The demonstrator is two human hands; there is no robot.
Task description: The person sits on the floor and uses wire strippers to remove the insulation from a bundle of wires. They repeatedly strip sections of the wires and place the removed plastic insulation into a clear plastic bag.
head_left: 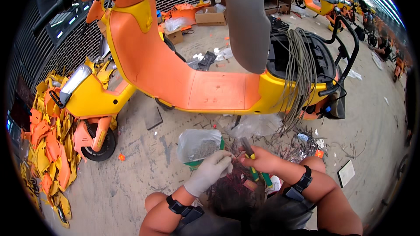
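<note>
Above my lap, my left hand, in a pale glove, has its fingertips pinched together. Whatever they hold is too small to make out, close to the fingers of my right hand. My bare right hand is wrapped round pliers with green and yellow handles, their dark head pointing up and away. Just beyond my left hand stands a green container lined with a clear plastic bag. Dark and reddish wires lie in a heap below my hands.
An orange and yellow scooter stands across in front, its grey seat raised and a grey cable bundle draped over its rear. Wire scraps litter the floor to the right. Scooter panels are piled left; cardboard boxes sit behind.
</note>
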